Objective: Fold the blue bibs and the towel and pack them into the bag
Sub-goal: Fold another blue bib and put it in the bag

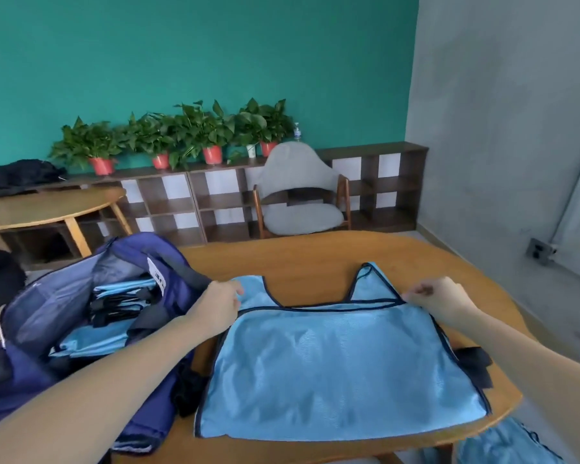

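While the blue bib (pixel 342 370) lay flat on the bench (pixel 302 256) beside the bag (pixel 64 316), the left hand (pixel 215 304) and right hand (pixel 439 301) pinched its shoulder corners, and the cloth looked light, limp and slippery, best held by its bound edges.

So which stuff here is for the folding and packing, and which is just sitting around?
For the job:
- blue bib flat on the table, its shoulders pinched by the left hand and right hand
- open bag with folded bibs inside
- more blue cloth below the table edge

Just lying about:
- potted plants
- grey chair
- shelf
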The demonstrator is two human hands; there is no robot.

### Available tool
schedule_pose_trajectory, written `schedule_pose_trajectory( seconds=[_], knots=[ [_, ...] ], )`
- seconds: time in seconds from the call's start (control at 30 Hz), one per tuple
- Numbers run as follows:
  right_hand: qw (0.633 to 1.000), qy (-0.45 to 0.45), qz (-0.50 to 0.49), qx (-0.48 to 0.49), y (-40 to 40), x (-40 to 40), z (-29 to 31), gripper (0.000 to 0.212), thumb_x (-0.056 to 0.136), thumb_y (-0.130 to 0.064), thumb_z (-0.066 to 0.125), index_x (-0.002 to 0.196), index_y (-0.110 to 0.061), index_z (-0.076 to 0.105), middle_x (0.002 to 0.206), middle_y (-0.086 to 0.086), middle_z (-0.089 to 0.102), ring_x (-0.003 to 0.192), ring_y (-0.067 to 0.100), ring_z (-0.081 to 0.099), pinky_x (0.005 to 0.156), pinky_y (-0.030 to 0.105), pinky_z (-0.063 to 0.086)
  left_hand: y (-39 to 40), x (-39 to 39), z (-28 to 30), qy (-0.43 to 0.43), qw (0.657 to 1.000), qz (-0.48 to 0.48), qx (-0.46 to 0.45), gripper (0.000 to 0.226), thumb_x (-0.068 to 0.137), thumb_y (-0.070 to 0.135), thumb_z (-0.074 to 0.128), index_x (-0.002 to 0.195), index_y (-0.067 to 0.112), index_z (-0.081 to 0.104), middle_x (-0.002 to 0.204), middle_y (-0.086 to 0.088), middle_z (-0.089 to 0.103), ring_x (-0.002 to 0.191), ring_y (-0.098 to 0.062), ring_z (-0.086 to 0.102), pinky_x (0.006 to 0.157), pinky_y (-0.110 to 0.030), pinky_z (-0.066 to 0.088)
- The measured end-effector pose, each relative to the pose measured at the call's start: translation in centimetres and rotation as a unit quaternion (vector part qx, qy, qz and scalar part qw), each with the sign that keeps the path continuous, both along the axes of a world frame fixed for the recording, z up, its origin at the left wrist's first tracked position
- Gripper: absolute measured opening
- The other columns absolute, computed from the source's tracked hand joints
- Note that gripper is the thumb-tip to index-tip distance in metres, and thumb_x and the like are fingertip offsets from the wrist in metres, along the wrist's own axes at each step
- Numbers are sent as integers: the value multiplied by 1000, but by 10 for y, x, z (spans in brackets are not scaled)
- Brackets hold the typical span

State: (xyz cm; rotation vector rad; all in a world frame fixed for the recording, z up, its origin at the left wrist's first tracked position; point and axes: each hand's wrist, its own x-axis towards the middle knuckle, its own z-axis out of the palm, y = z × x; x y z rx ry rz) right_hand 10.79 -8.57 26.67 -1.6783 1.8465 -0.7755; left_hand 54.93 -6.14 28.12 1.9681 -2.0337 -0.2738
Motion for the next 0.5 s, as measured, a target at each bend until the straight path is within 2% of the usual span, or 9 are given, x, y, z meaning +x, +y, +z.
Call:
schedule_pose_trajectory(
  seconds=[0.1,0.2,0.33,0.43,0.5],
  knots=[
    [1000,-12,-3,-9,-14,1,-11,18,86,-38,78,89,-21,74,95,-1,70,88,14,61,66,25,44,-18,-22,-4,-25,999,-21,-4,31,97,4,52,126,12,62,102,-2,71,86,-15,57,83,-35,56],
    [999,-21,-7,-25,-32,6,-17,24,85,-45,78,93,-23,72,95,-3,70,90,15,63,71,27,48,-36,-63,-9,10,999,-48,-13,23,100,15,54,119,19,66,102,3,71,94,-17,61,90,-38,55],
    [998,-46,3,-47,-56,20,-21,34,81,-48,80,102,-24,68,94,-7,69,90,11,64,78,28,50,-61,-133,-14,77,993,-90,-19,23,102,28,58,123,22,66,112,5,70,101,-14,51,90,-26,42],
    [997,-34,5,-66,-73,31,-29,41,78,-51,81,109,-29,66,97,-12,67,92,10,64,84,31,54,-83,-184,-22,128,986,-100,-26,24,99,31,63,121,23,66,113,4,70,104,-15,60,94,-34,52],
    [996,-26,5,-80,-85,35,-33,42,77,-51,81,110,-32,65,97,-16,66,90,8,64,83,33,54,-97,-210,-28,150,984,-92,-31,23,95,30,67,117,24,68,113,2,70,101,-17,64,94,-37,54]
  ],
)
